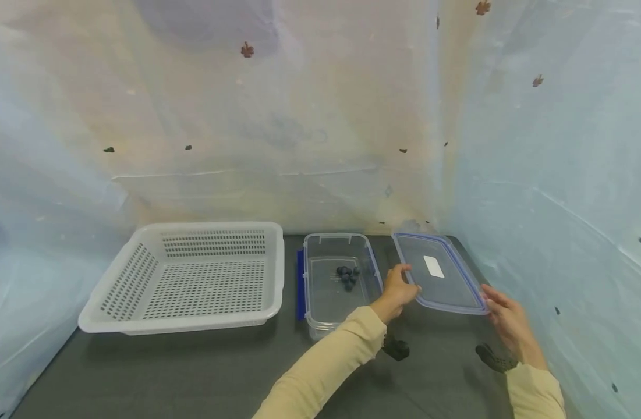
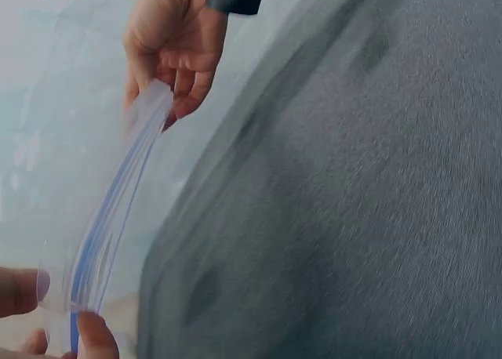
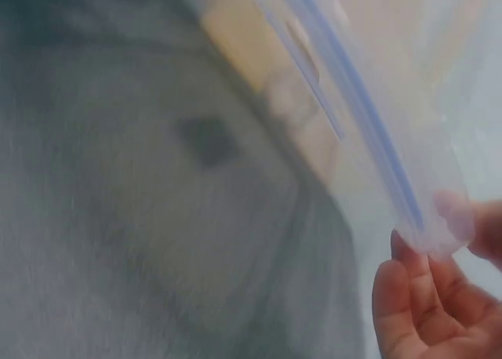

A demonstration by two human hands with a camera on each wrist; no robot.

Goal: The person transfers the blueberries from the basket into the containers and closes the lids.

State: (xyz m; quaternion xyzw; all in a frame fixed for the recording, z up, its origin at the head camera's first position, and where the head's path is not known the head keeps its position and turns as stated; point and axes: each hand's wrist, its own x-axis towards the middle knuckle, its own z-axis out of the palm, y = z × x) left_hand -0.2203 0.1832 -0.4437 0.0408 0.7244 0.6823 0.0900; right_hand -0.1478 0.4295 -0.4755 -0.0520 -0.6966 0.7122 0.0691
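A clear plastic lid (image 1: 451, 285) with a blue seal and a white label is held tilted above the dark table, right of the container. My left hand (image 1: 396, 292) pinches its left edge; the left wrist view shows those fingers (image 2: 97, 339) at the rim. At the opposite edge, my right hand (image 1: 510, 323) pinches the lid's corner between thumb and fingers (image 3: 392, 304). Just left of my left hand stands a clear rectangular container (image 1: 320, 323) without its lid. Several small dark-blue round things (image 1: 347, 278), resembling blueberries, lie in it. My left forearm hides its near right corner.
A white perforated plastic basket (image 1: 179, 326) stands on the left. Along the container's left side is a blue flap (image 1: 301, 285). Plastic sheeting (image 1: 320, 116) hangs behind and at both sides of the dark table (image 1: 194, 372).
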